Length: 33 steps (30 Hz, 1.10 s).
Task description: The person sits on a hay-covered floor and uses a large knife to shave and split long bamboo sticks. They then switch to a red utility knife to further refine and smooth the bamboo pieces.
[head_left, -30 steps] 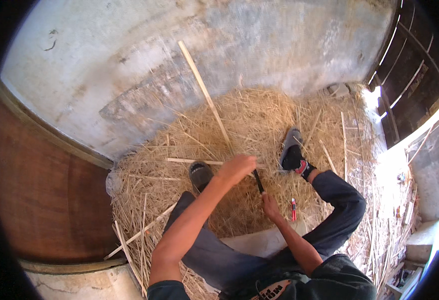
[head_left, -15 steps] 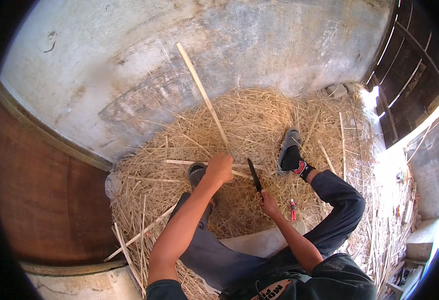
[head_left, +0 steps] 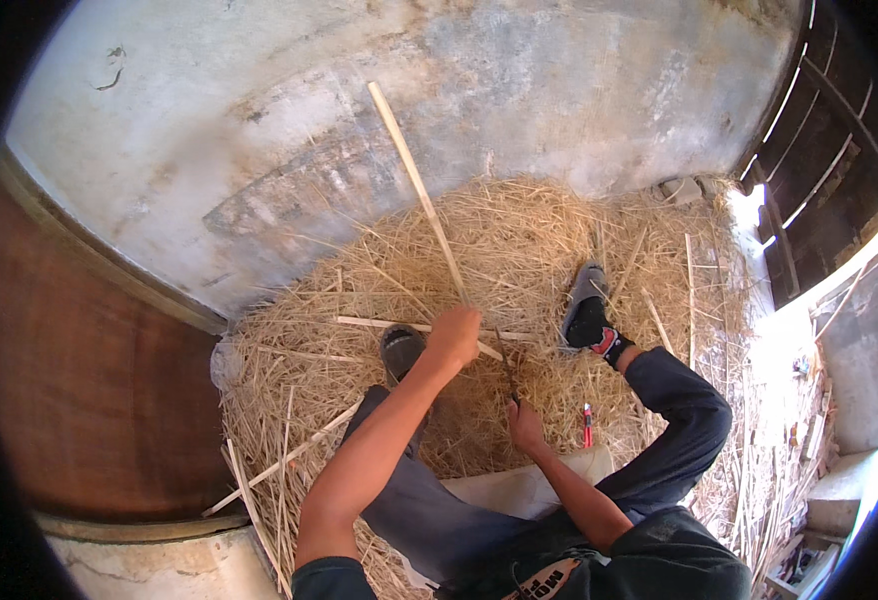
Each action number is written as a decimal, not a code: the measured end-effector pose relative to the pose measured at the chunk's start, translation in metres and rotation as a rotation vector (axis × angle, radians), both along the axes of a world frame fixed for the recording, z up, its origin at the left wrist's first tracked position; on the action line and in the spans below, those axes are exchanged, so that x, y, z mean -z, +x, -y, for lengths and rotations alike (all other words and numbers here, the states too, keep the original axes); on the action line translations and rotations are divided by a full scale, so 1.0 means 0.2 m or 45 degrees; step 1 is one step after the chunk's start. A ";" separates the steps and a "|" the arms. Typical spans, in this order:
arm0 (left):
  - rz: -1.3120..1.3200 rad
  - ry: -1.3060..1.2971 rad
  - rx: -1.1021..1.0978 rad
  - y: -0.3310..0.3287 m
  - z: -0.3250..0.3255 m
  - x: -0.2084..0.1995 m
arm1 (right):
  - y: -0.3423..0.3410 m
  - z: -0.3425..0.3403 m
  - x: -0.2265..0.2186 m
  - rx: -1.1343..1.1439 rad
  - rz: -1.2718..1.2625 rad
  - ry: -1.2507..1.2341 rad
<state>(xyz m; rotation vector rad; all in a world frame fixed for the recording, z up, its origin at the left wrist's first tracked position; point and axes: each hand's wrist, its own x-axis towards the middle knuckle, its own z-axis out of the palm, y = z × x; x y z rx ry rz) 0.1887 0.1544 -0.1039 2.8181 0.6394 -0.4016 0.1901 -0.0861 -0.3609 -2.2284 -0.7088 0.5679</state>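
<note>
My left hand [head_left: 456, 335] is closed around the lower end of a long pale strip of split wood or bamboo [head_left: 414, 180], which slants up and away toward the wall. Part of the strip inside the fist is hidden. To its right, my right hand [head_left: 526, 423] grips the handle of a dark-bladed knife [head_left: 508, 368]. The blade points away from me, seen nearly edge-on, a little to the right of my left fist and apart from it. Beneath both hands lies a bed of straw-like shavings [head_left: 479, 420].
A red cutter [head_left: 587, 425] lies near my right knee. More pale strips [head_left: 689, 300] are scattered over the shavings, some at the left [head_left: 284, 460]. A stained wall [head_left: 559, 90] rises ahead, a brown panel [head_left: 109, 370] stands left, and my sandalled feet [head_left: 586, 300] rest among the shavings.
My right hand has shifted slightly left and toward me, and the knife has turned so its blade shows thinner. The left hand has moved slightly right with the strip.
</note>
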 end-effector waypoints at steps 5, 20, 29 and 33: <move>-0.020 -0.065 -0.034 0.00 -0.02 -0.03 | 0.00 -0.08 0.01 0.050 -0.209 -0.006; -0.020 -0.020 -0.043 0.03 0.11 -0.09 | 0.24 -0.09 -0.77 0.319 -1.149 0.874; 0.004 -0.038 -0.035 0.07 0.06 -0.10 | -0.07 0.14 0.32 0.129 -0.290 -0.067; 0.015 -0.044 -0.080 0.02 0.03 -0.04 | -0.04 0.14 0.22 0.219 -0.543 -0.237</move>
